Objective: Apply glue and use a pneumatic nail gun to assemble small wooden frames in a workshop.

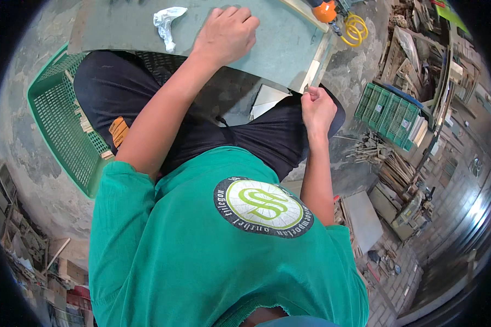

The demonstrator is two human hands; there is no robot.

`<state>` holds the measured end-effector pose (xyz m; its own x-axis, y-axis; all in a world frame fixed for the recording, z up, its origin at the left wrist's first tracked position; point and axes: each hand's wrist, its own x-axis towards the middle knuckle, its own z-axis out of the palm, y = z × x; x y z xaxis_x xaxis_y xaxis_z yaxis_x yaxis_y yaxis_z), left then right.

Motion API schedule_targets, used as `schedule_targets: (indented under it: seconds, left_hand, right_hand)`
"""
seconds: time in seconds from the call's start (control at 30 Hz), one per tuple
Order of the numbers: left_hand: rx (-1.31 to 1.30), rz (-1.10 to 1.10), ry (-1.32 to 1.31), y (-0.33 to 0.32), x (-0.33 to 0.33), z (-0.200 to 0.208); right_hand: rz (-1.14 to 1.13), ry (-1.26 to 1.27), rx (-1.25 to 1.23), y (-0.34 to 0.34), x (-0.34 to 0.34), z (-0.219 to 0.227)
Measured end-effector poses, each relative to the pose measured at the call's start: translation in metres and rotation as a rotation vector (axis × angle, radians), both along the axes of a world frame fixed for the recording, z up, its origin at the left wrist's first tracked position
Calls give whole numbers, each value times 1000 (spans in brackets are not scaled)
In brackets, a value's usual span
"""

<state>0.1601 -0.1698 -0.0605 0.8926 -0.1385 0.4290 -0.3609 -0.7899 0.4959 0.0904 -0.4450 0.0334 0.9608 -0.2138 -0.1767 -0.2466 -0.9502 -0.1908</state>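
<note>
A grey-green flat board [281, 41] lies in front of me across my lap. My left hand [227, 35] rests on it with the fingers curled under; whatever they may hold is hidden. At the board's near right corner, my right hand [318, 110] is closed in a pinch. Something small shows at its fingertips, too small to name, beside the end of a pale wooden strip [312, 75] along the board's right edge. A crumpled white plastic bag [169, 24] lies on the board, left of my left hand.
A green perforated crate [65, 131] with wood offcuts stands at my left. Beyond the board's far right corner are an orange tool part [325, 11] and a coiled yellow hose [355, 30]. Green crates [387, 115] and piled wood scraps [395, 171] lie to the right.
</note>
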Motion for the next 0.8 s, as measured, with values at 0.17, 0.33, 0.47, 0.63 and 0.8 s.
schedule_targets:
  seconds: [0.17, 0.33, 0.47, 0.63, 0.8]
  left_hand:
    - [-70, -30, 46, 7, 1, 20]
    - [-87, -32, 63, 8, 2, 25]
    - [-79, -33, 39, 8, 2, 25]
    - [-76, -34, 45, 8, 3, 24]
    - [-99, -39, 58, 8, 4, 25]
  right_hand:
    - [28, 13, -59, 3, 0, -3]
    - [119, -43, -104, 2, -3, -7]
    - [101, -41, -114, 5, -4, -7]
    - [88, -48, -118, 3, -2, -11]
    - [79, -55, -116, 3, -3, -11]
